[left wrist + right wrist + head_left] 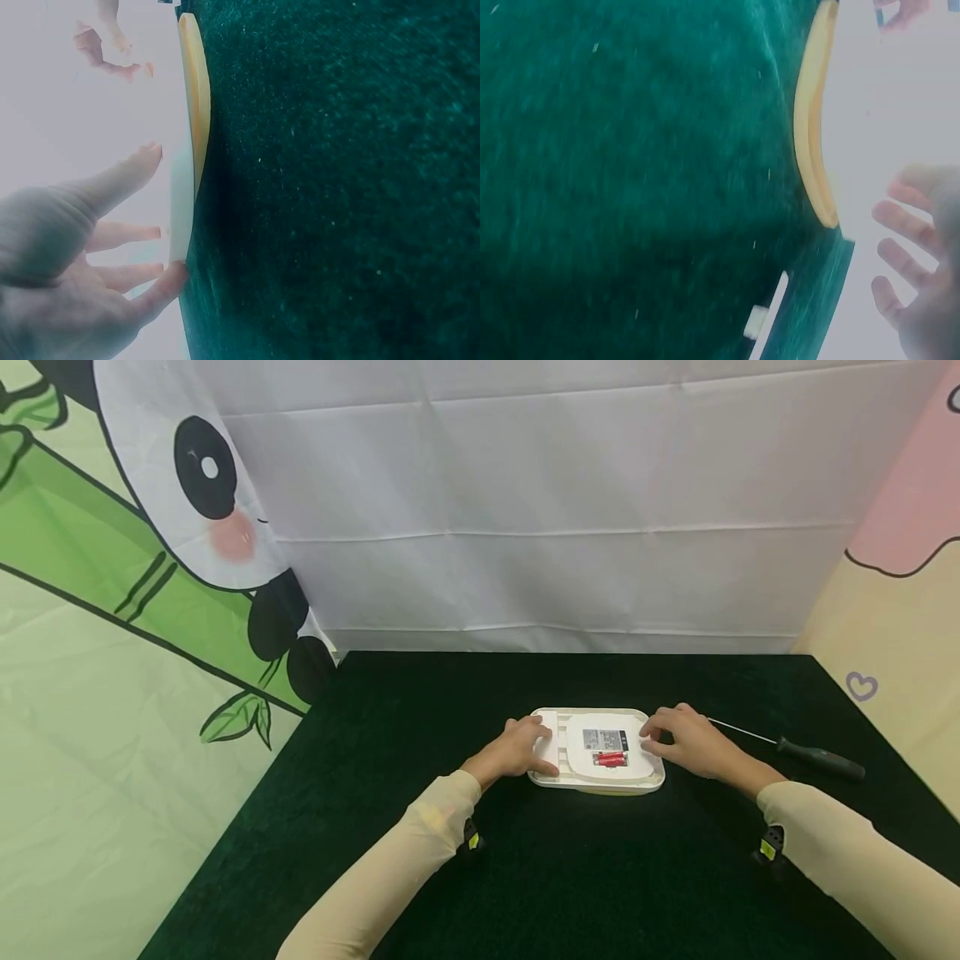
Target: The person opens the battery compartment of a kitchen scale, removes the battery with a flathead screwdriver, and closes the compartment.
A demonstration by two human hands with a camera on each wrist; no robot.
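Observation:
A white rounded device (pixel 609 782) lies back side up, with a printed label and two red batteries (pixel 611 759) in its uncovered battery slot. A yellow rim (pixel 199 112) shows under its near edge in the left wrist view. Across the device's left end my left hand (pixel 517 748) rests, fingers and thumb spread; one fingertip (pixel 176 274) touches its edge. My right hand (pixel 690 743) is at the right end, its fingers (pixel 906 225) apart and lightly bent over the white surface. Glare in both wrist views hides the device's details.
A screwdriver (pixel 821 758) with a dark handle lies to the right, its shaft pointing toward my right hand. On the dark green cloth (pixel 555 877), a small white piece with a tab (pixel 771 315) shows in the right wrist view. A white curtain hangs behind.

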